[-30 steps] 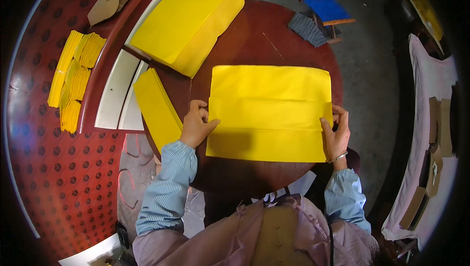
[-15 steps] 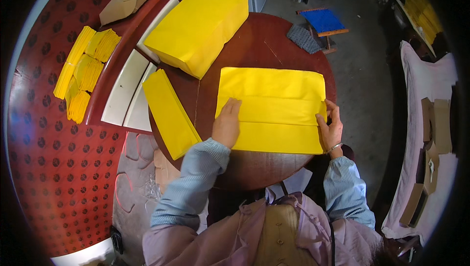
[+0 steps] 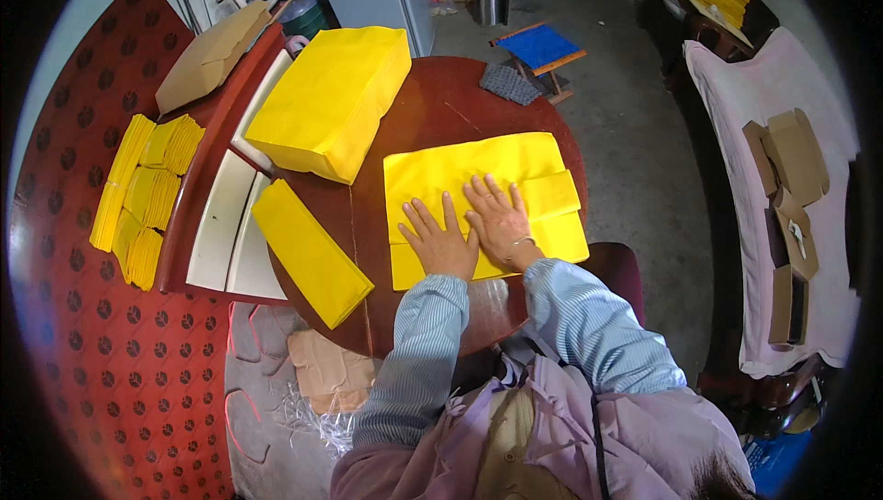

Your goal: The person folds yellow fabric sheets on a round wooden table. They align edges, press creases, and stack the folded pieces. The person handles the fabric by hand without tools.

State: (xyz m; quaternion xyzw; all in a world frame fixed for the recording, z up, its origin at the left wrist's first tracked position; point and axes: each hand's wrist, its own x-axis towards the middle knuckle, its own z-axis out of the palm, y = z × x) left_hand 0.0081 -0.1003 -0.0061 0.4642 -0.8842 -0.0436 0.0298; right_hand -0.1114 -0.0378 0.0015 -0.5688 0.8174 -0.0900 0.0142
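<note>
Head view: left hand [image 3: 441,244] and right hand [image 3: 499,222] resting flat on a folded yellow sheet [image 3: 455,167].
Sheet lying on the round table [image 3: 425,118], right of a narrow yellow bundle [image 3: 311,252]. Hands clasping nothing, palms down, fingers spreading. Material looking light, soft, paper-like; probably creasing easily, perhaps sliding if pushed. Outer side edges seeming the better hold, keeping folded layers together.

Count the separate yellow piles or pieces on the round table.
3: a tall stack at far left, a narrow folded bundle at near left, a wide folded piece under the left hand and right hand. More may be hidden underneath.
</note>
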